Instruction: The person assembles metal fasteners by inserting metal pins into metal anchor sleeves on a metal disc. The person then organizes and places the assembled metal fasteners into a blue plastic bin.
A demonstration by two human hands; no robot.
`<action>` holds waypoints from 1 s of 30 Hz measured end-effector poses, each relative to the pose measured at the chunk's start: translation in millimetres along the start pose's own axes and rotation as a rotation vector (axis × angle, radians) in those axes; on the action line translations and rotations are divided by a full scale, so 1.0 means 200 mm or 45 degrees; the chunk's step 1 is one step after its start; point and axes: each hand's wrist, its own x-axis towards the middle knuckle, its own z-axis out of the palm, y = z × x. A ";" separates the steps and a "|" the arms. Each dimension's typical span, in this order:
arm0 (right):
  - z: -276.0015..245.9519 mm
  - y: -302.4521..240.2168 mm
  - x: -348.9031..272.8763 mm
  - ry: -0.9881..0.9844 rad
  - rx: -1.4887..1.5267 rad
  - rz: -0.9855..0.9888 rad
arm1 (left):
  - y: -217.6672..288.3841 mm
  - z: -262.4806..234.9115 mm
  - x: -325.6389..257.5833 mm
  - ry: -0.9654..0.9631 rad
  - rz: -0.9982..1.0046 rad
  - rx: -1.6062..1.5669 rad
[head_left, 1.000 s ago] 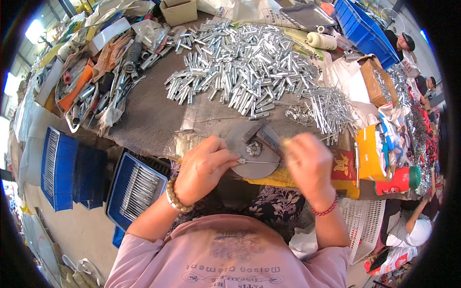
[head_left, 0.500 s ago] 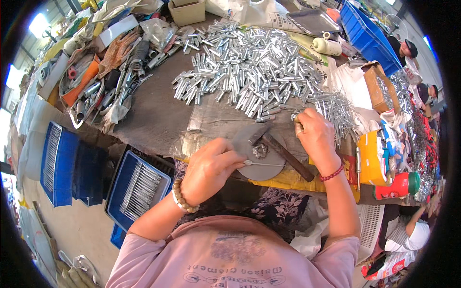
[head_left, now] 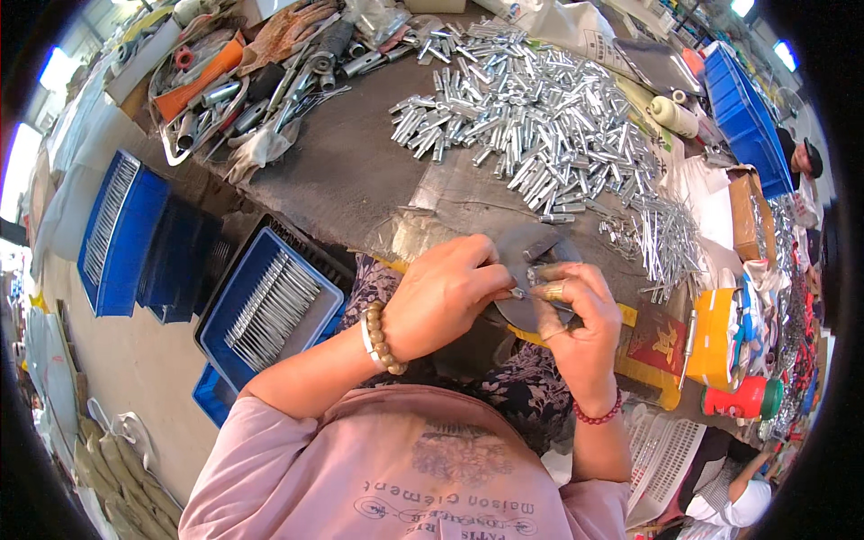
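My left hand point(head_left: 443, 301) and my right hand point(head_left: 573, 317) meet over a round grey metal plate point(head_left: 533, 255) at the near edge of the workbench. The right hand pinches a short silver metal tube point(head_left: 551, 290) between thumb and fingers. The left hand's fingertips close on a small metal piece at that tube's left end; the piece itself is mostly hidden. A large heap of silver tubes point(head_left: 531, 117) lies on the bench beyond the plate. A bundle of thin metal pins point(head_left: 670, 243) lies to the right of it.
A blue bin of long metal rods point(head_left: 270, 301) sits at my left knee, with more blue crates point(head_left: 126, 238) further left. Tools and gloves point(head_left: 252, 81) pile up at the bench's far left. A red-and-green bottle point(head_left: 742, 396), yellow packets and another person point(head_left: 733, 490) are at right.
My right hand, which had reached out to the pin bundle, has come back to the plate with a tube. Both hands have joined over the plate.
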 end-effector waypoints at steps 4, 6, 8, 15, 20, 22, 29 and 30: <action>0.06 0.04 -0.03 0.023 -0.140 -0.021 | -0.01 0.01 -0.01 0.017 -0.009 0.006; 0.06 0.04 -0.02 0.018 -0.148 -0.032 | -0.01 0.01 -0.01 0.027 -0.007 -0.006; 0.06 0.04 -0.02 0.016 -0.157 -0.040 | -0.01 0.02 -0.01 0.031 -0.007 -0.006; 0.03 -0.02 -0.02 -0.072 -0.641 -0.361 | -0.01 0.01 0.00 0.013 -0.009 -0.019; -0.10 -0.03 -0.02 0.049 -0.826 -0.191 | -0.03 0.03 -0.02 0.029 -0.004 -0.016; -0.15 0.06 -0.06 -0.080 -0.919 0.038 | -0.03 0.03 -0.02 0.026 0.014 -0.023; -0.18 -0.02 -0.20 0.041 -0.511 0.040 | -0.05 0.02 -0.01 0.001 0.008 -0.061; -0.19 -0.04 -0.21 0.044 -0.512 0.041 | -0.05 0.02 -0.01 0.011 0.017 -0.061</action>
